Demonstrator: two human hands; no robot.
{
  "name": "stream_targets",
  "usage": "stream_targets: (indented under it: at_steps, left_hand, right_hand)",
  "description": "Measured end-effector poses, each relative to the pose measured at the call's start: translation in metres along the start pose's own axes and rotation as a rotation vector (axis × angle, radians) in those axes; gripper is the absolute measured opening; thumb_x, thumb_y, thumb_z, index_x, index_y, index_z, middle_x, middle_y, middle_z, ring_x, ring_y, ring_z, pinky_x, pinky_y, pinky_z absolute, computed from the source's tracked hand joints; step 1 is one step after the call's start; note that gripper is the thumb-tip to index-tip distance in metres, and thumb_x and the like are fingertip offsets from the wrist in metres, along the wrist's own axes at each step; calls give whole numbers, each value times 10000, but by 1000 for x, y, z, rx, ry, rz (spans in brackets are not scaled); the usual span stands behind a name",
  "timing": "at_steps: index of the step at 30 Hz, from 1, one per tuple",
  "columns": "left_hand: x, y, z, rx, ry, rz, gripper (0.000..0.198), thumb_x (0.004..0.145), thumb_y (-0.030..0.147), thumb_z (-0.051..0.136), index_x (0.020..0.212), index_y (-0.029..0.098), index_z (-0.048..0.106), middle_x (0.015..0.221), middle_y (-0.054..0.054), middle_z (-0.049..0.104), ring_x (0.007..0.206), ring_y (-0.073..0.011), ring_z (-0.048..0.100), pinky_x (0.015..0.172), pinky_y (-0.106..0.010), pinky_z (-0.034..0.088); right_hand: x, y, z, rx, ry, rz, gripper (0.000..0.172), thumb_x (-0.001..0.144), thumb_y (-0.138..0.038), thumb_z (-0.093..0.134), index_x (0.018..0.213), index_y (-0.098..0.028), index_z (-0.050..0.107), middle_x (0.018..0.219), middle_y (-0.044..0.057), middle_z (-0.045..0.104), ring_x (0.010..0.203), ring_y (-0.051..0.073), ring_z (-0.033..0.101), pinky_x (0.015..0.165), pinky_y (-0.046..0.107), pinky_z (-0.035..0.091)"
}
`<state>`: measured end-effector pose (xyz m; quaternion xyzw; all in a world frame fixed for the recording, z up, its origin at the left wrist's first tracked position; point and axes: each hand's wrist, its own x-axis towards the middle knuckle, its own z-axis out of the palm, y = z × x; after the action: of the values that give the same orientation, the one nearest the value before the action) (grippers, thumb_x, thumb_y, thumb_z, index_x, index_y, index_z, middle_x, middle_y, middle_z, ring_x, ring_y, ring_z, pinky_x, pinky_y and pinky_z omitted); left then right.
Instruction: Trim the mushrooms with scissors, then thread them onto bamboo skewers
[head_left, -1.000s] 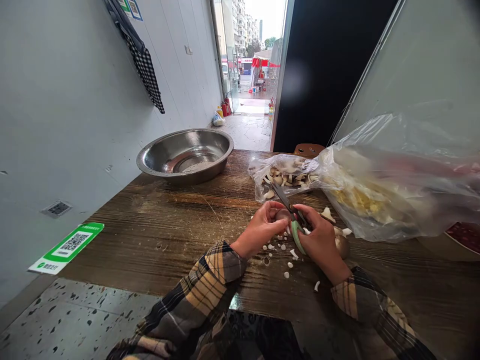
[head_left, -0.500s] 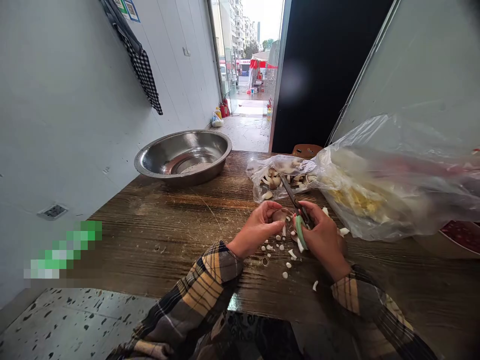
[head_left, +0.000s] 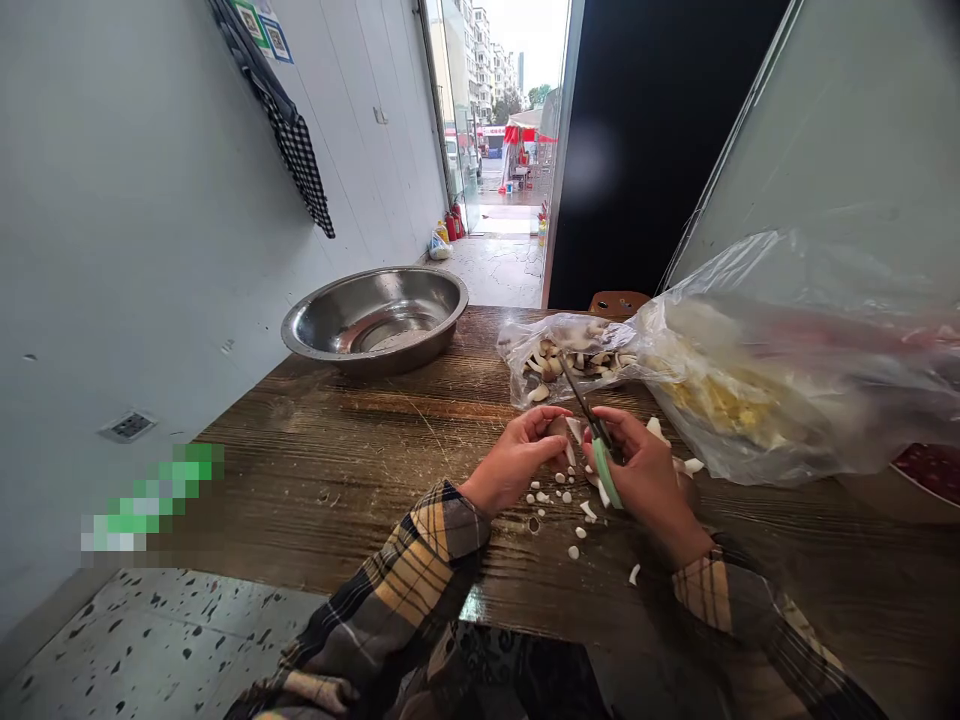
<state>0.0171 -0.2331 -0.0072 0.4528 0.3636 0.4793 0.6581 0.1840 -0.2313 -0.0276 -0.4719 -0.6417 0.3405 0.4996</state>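
Note:
My left hand (head_left: 519, 450) is closed around a mushroom (head_left: 556, 448), with its pale stem pointing down. In my right hand (head_left: 651, 468) is a pair of scissors (head_left: 604, 462) with green handles; the dark blades point up and away, close to the mushroom. Beneath the hands, small white stem pieces (head_left: 574, 552) lie scattered on the wooden table (head_left: 360, 470). Beyond them, a clear plastic bag (head_left: 517, 350) holds several cut mushrooms (head_left: 547, 362). More whole mushrooms sit partly hidden behind my right hand.
A wide metal basin (head_left: 375, 320) stands at the table's far left. On the right are a large plastic bag (head_left: 795, 380) with yellow contents and a bowl of dark red food (head_left: 930, 468). A checked cloth (head_left: 304, 165) hangs on the wall. An open doorway (head_left: 495, 230) lies ahead.
The whole view has shifted slightly. The scissor blades have swung a little and appear closer together. Both hands keep their holds.

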Motion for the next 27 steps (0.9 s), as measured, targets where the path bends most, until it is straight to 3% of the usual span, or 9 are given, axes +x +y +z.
stream_targets:
  at_steps: [4, 7, 10, 13, 15, 18, 21, 27]
  left_hand:
    - [2, -3, 2, 25, -50, -24, 345, 699, 366, 739, 900, 149, 563, 710, 9, 582, 534, -70, 498, 505, -202, 391]
    - [8, 3, 5, 115, -36, 24, 305, 716, 366, 721, 828, 153, 533, 671, 27, 542, 511, -64, 464, 492, -201, 378]
    - [25, 19, 7, 384, 19, 149, 221, 749, 333, 673, 801, 156, 551, 639, 34, 504, 527, -75, 449, 515, -212, 377]
    - [53, 37, 3, 808, 134, 331, 111, 759, 258, 632, 792, 155, 607, 659, 6, 534, 631, -121, 500, 635, -254, 430]
    - [69, 46, -2, 1070, 267, 452, 146, 750, 220, 627, 881, 157, 644, 812, -44, 589, 792, -175, 554, 782, -315, 461]
    - [78, 49, -8, 1272, 285, 549, 457, 733, 189, 643, 1185, 163, 582, 1217, -129, 542, 1118, -260, 519, 989, -402, 405]
    - [70, 41, -4, 1359, 198, 551, 463, 766, 181, 609, 1227, 183, 569, 1297, -123, 506, 1199, -276, 480, 1041, -423, 365]
    - [52, 0, 24, 1321, -231, 479, 164, 795, 166, 564, 887, 179, 699, 916, -89, 602, 875, -217, 568, 829, -339, 442]
  right_hand:
    - [0, -7, 0, -24, -46, -54, 344, 729, -271, 671, 1065, -203, 639, 993, 70, 726, 878, 215, 684, 805, 360, 551]
    - [3, -6, -4, -7, -11, -42, 359, 729, -276, 675, 1078, -204, 633, 981, 74, 726, 871, 221, 685, 813, 377, 548]
    - [8, 0, -13, 52, 130, -8, 406, 726, -315, 693, 1106, -193, 612, 951, 81, 725, 842, 222, 682, 803, 393, 545]
    - [14, 5, -22, 159, 271, 20, 464, 707, -369, 720, 1111, -179, 594, 928, 75, 714, 825, 210, 674, 780, 381, 547]
    - [17, 6, -28, 218, 333, 46, 476, 700, -385, 729, 1105, -176, 592, 923, 67, 704, 811, 198, 671, 759, 363, 550]
    - [20, 5, -34, 266, 394, 68, 471, 689, -383, 737, 1090, -181, 598, 900, 52, 697, 788, 186, 669, 725, 333, 550]
    - [21, 2, -38, 301, 418, 67, 476, 683, -369, 739, 1100, -186, 599, 897, 49, 694, 803, 186, 668, 722, 319, 547]
    - [24, 4, -41, 332, 441, 57, 468, 677, -358, 724, 1094, -189, 594, 909, 59, 700, 800, 183, 668, 744, 327, 547]
